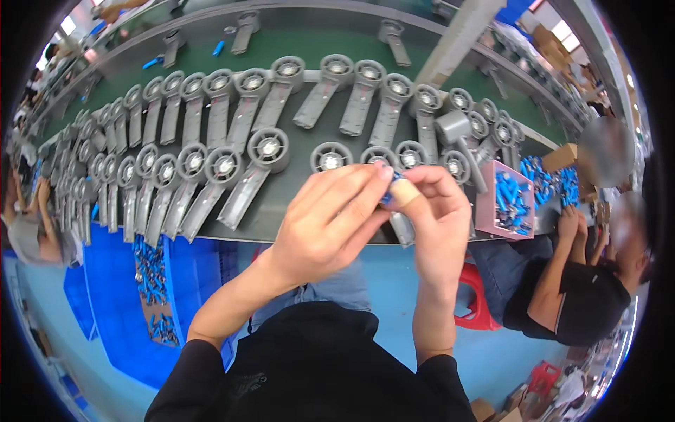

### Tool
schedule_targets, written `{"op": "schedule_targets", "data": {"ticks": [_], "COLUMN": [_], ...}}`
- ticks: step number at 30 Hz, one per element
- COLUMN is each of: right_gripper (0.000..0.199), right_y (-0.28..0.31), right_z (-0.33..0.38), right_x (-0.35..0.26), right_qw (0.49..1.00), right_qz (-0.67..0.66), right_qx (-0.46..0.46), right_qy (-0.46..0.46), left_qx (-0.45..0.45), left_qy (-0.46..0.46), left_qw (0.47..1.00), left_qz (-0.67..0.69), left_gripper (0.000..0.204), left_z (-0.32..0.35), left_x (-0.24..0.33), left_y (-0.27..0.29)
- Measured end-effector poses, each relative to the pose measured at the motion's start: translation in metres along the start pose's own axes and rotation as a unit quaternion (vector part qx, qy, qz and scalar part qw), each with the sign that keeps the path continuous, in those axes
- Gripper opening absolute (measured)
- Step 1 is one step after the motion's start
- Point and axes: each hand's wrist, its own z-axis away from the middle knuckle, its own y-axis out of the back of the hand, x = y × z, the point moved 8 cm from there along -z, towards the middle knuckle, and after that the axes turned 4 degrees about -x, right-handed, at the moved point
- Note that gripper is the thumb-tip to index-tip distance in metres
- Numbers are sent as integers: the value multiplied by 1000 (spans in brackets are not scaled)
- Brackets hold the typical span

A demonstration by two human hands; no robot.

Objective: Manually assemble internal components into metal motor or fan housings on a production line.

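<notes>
My left hand [327, 221] and my right hand [437, 207] meet over the near edge of a dark green conveyor belt [295, 141]. Both pinch a small blue part [389, 195] between the fingertips; a tan bandage wraps my right thumb. A grey handle piece [402, 228] hangs just under my right hand, mostly hidden by it. Rows of grey plastic handle-shaped housings [232, 165] with round metal-centred heads lie on the belt right behind my hands.
A pink box [490, 211] of small blue parts sits at the belt's right. A seated person in black [583, 295] works to the right, beside a red stool [480, 299]. Blue bins [126, 295] with blue parts stand lower left. Another person [31, 225] sits far left.
</notes>
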Motion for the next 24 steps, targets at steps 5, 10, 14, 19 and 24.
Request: {"op": "schedule_targets", "data": {"ticks": [5,10,14,19,24], "right_gripper": [15,14,16,12,8], "right_y": [-33,-11,-21,-27,-43], "right_z": [-8,3,21,19,12], "right_x": [12,40,65,66,66], "right_qw": [991,902,854,875,901], "right_qz": [102,420,514,484,421], "right_qx": [-78,-72,-74,-18,-78], "right_qy": [27,-62,-27,-18,72], "left_qx": [70,139,84,14,-90], "left_qy": [114,362,375,381,353], "left_qw": [990,827,807,899,911], "left_qz": [37,408,448,215,191], "left_gripper": [37,28,30,20,9], "left_z": [35,73,90,90,76], "left_x": [-38,-83,-91,-86,-78], "left_y": [38,41,27,21,7]}}
